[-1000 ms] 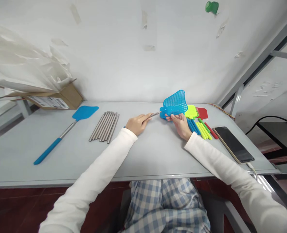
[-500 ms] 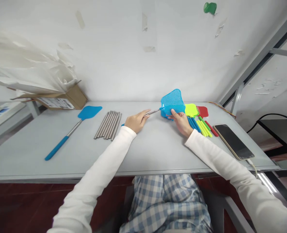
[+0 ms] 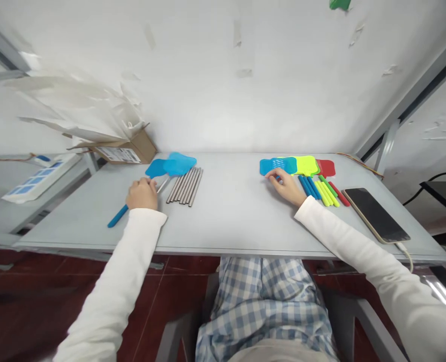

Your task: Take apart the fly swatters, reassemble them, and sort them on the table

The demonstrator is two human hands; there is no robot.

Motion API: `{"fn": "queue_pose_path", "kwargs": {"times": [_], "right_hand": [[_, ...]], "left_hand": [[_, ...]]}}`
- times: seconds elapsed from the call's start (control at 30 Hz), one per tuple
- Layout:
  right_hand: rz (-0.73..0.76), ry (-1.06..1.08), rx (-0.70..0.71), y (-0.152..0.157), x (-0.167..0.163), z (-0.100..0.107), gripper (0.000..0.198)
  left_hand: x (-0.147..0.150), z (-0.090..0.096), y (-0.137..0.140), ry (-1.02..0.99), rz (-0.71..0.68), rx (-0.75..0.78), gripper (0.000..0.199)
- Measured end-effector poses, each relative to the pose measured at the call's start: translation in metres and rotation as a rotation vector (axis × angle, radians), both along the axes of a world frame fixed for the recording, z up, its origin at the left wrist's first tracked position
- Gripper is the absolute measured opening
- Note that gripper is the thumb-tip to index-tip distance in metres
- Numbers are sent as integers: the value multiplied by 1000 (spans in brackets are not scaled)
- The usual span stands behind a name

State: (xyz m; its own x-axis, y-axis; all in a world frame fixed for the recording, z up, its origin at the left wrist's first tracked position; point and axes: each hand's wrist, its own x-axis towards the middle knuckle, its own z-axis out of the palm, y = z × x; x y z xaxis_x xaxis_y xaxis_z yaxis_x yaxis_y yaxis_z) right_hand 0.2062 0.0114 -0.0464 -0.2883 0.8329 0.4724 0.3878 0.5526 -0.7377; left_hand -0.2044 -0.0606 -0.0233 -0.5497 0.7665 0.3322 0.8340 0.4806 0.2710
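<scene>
My left hand [image 3: 143, 194] is closed around a blue fly swatter at the left of the table. Its blue head [image 3: 180, 164] and part of its metal shaft [image 3: 163, 185] show past my fingers. That head overlaps the blue head [image 3: 155, 168] of another fly swatter lying on the table. A blue handle [image 3: 117, 216] sticks out below my hand; whose it is, I cannot tell. My right hand [image 3: 286, 188] rests with loose fingers, holding nothing, just in front of the stacked blue swatter heads [image 3: 275, 165]. Yellow-green heads [image 3: 306, 164] and a red head [image 3: 326, 168] lie beside them.
Several metal tubes [image 3: 185, 187] lie right of my left hand. Blue [image 3: 309, 187], yellow-green [image 3: 326, 194], green [image 3: 328, 186] and red [image 3: 339, 194] handles lie right of my right hand, beside a phone [image 3: 376, 215] with a cable. A cardboard box [image 3: 142, 146] stands at back left.
My left hand has carried the fly swatter leftward, over to the one lying there. My right hand has let go of its blue head and stayed by the stack. The view has shifted slightly.
</scene>
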Motion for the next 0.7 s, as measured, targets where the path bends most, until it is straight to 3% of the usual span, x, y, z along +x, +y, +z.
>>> {"fn": "queue_pose_path", "kwargs": {"times": [0.23,0.43,0.7], "right_hand": [[43,-82,28,0,-1,-6,21],[35,-148,35,1,1,-4,20],[49,-239,89,2,1,-8,23]], "left_hand": [[0,-21,2,56,-21,-7,38],[-19,-18,6,-38,-105,6,32],[-20,-19,8,10,-32,-58,33]]}}
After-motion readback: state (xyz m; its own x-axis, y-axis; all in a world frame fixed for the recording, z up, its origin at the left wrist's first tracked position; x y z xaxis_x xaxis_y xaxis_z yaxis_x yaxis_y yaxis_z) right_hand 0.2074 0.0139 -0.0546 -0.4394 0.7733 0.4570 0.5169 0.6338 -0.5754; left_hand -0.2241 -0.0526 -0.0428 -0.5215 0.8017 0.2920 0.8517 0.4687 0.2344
